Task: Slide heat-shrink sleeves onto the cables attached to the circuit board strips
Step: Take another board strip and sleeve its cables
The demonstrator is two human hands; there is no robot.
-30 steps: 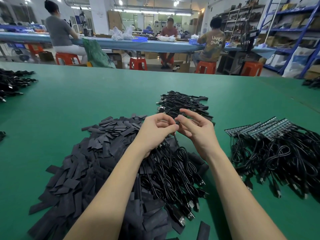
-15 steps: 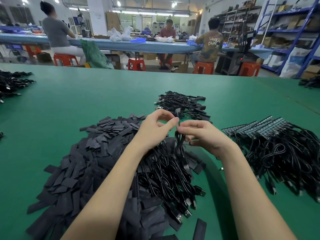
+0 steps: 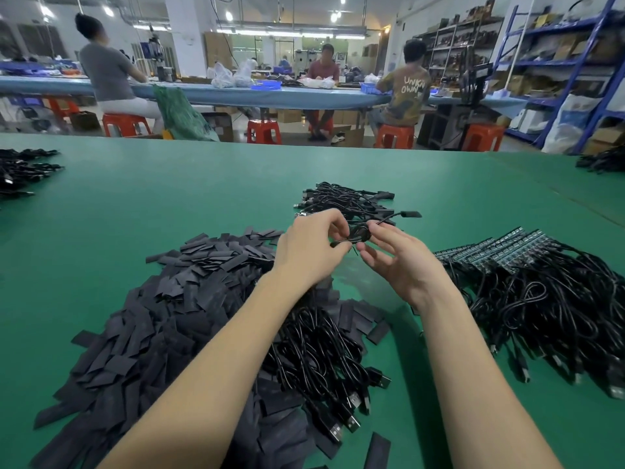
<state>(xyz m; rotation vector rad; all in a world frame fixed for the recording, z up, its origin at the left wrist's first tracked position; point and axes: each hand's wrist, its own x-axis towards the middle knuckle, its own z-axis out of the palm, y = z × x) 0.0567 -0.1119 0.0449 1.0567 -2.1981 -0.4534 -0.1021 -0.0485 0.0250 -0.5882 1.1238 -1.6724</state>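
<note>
Both bare forearms are reaching forward from the bottom edge of the view and converging toward the middle, the left one running up from the lower left, the right one from the lower right. The left hand [image 3: 309, 250] is showing its back to the camera, its fingers curling inward and its fingertips pinching at the point where the two hands are meeting. The right hand [image 3: 400, 262] is turning its thumb side upward, with thumb and forefinger pinching close to the left fingertips while the remaining fingers are spreading loosely, slightly bent, below them. The two hands are hovering almost touching, wrists held level and apart.
</note>
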